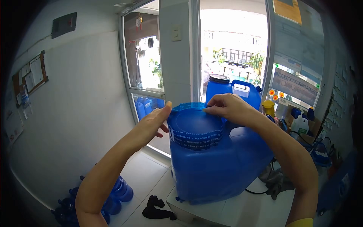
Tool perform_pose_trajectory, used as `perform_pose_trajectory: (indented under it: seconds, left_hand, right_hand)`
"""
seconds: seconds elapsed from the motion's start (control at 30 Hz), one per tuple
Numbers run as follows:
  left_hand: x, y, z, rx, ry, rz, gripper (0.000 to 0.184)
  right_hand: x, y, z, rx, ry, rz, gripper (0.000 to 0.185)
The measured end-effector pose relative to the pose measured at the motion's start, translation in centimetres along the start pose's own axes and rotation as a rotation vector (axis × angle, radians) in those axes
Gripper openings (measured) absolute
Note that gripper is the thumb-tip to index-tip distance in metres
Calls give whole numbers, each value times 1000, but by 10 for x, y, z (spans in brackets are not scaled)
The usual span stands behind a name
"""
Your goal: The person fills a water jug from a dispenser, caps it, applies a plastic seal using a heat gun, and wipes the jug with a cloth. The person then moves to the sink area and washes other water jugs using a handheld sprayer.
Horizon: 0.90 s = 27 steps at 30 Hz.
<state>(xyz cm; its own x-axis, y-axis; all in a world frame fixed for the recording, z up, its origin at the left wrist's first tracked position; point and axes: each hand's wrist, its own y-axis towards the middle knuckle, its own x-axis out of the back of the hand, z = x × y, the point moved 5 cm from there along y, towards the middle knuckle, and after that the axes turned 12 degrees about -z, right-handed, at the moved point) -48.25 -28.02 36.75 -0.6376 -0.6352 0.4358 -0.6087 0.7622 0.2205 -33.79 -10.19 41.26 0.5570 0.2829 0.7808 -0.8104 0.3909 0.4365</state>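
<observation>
Our right hand [227, 107] pinches the printed blue plastic band [196, 142] around the round blue lid [194, 120]; opposite sits our left hand [153, 123], grip unclear

Primary light: daylight through the doorway [234, 41], overexposed to white in its upper area. Interior: dim; the left wall [83, 87] darkens toward the frame edge. Wide-angle distortion bends straight lines. Corners vignette to black. Printing on the seal [196, 139] is legible.
</observation>
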Motion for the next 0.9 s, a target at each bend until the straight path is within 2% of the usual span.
perform_pose_trajectory:
  seconds: [0.03, 0.07, 0.1, 0.13, 0.17, 0.2, 0.23, 0.27, 0.3, 0.37, 0.47, 0.57, 0.67, 0.73, 0.83, 0.9]
  left_hand:
    - [-1, -1, 4, 0, 1, 0, 78]
    - [-1, -2, 7, -49, 10, -16, 87]
    - [-2, -4, 8, -97, 19, -31, 97]
    - [-3, -9, 3, -95, 19, -31, 97]
    - [-6, -18, -8, -174, 159, -14, 105]
    - [-11, -24, -18, -252, 299, 4, 115]
    - [-16, -25, -18, -172, 256, 9, 122]
    - [-18, -25, -17, -169, 254, 6, 122]
    - [-20, -25, -16, -180, 196, -15, 122]
    - [-22, -27, -14, -190, 139, -38, 123]
    - [-26, -32, -8, -165, 88, -51, 125]
    - [-28, -32, -7, -176, 57, -41, 127]
    - [-26, -29, -5, -124, 112, -82, 122]
    - [-25, -25, -4, -207, 112, -66, 126]
    - [-28, -32, -8, -131, 57, -28, 131]
    - [-20, -25, -9, -204, -2, 4, 126]
  right_hand:
    - [-2, -1, -1, -26, 56, 51, 45]
    - [2, -2, -1, -26, 57, 51, 45]
    - [6, -5, -3, -70, 97, 82, 55]
    - [12, -7, -3, -114, 137, 114, 66]
    - [16, -10, -5, -118, 185, 244, 88]
    - [21, -12, -8, -117, 186, 247, 88]
    - [21, -16, -6, -35, 252, 343, 93]
    - [20, -20, -2, 48, 318, 439, 100]
    - [19, -20, -1, 51, 317, 442, 100]
    - [12, -21, 2, 88, 159, 453, 116]
    - [10, -19, 0, 67, 138, 383, 120]
    - [7, -16, -2, 93, 130, 409, 117]
    - [6, -18, -3, 140, 92, 412, 117]
    - [1, -18, -8, 137, 77, 413, 116]
    - [0, -21, -8, 124, 68, 405, 114]
    - [9, -24, -11, 103, 67, 386, 113]
